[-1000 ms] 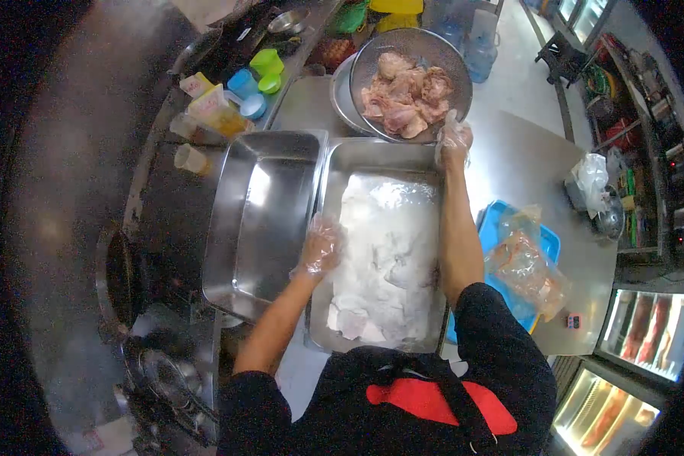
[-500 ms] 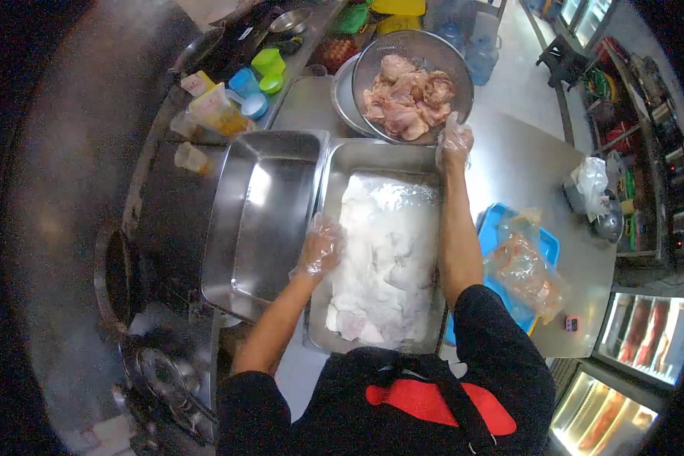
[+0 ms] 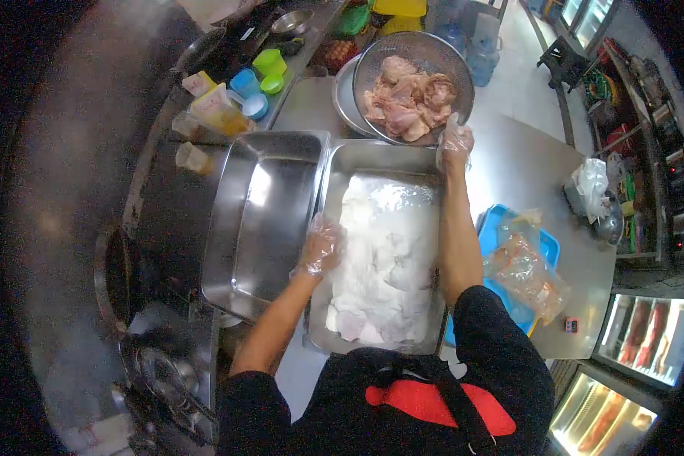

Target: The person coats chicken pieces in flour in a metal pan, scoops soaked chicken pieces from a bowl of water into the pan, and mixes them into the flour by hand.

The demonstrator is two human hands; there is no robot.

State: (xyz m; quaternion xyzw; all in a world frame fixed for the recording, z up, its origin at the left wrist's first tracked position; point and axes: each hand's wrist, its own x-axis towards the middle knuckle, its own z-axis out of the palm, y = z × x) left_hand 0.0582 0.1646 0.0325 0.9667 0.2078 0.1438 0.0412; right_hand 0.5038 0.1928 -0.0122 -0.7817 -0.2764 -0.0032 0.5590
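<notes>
My right hand [image 3: 455, 143], in a clear plastic glove, grips the near right rim of a mesh strainer [image 3: 463, 72] holding several raw chicken pieces [image 3: 409, 99]. The strainer rests tilted over a round metal bowl [image 3: 345, 99]. In front of me stands a deep metal tray [image 3: 380, 154] with white flour [image 3: 384, 243] spread over its bottom; a few pale lumps show at the near end. My left hand [image 3: 321, 245], also gloved, is closed over this tray's left rim, its fingertips partly hidden by the glove's glare. A second, bare metal tray [image 3: 270, 220] sits alongside on the left.
On the right, a plastic bag of meat [image 3: 526, 267] lies on a blue tray [image 3: 494, 220], with a small timer [image 3: 571, 325] nearby. Plastic jugs [image 3: 224, 112] and green cups [image 3: 269, 62] stand at the upper left. A wok [image 3: 115, 277] is at far left.
Almost nothing differs. The strainer and my right hand have shifted very slightly; my left hand stays at the tray's rim.
</notes>
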